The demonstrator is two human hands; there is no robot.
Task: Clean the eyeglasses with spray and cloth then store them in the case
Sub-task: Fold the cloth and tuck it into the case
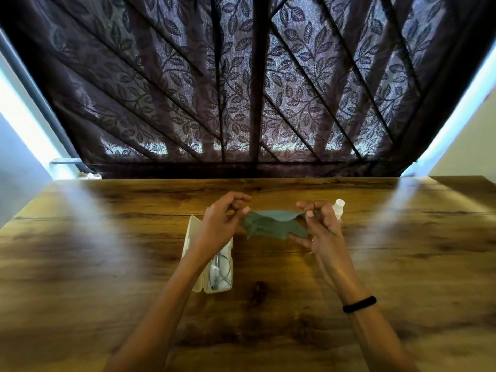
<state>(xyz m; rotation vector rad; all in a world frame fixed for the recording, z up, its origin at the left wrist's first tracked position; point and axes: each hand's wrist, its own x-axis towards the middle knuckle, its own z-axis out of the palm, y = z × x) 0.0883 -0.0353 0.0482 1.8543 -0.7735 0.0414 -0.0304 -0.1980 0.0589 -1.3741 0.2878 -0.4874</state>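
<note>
Eyeglasses (218,269) are sitting on the counter (107,264) in the open case (192,232), under the left wrist. Left hand (218,224) and right hand (324,237) are each pinching the cloth (271,224), stretching it between them. The right knuckles are crowding the spray bottle (338,206), possibly toppling it.

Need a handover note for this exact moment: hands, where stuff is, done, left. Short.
Left hand: pinches one end of the green cloth.
Right hand: pinches the other end; the cloth hangs spread between them above the table.
Eyeglasses: lying in the open case, beneath the left forearm.
Spray bottle: on the table, partly hidden behind the right hand.
Done: glasses are in the case; whether they were cleaned cannot be told.
Left: likely put the cloth away and close the case.
</note>
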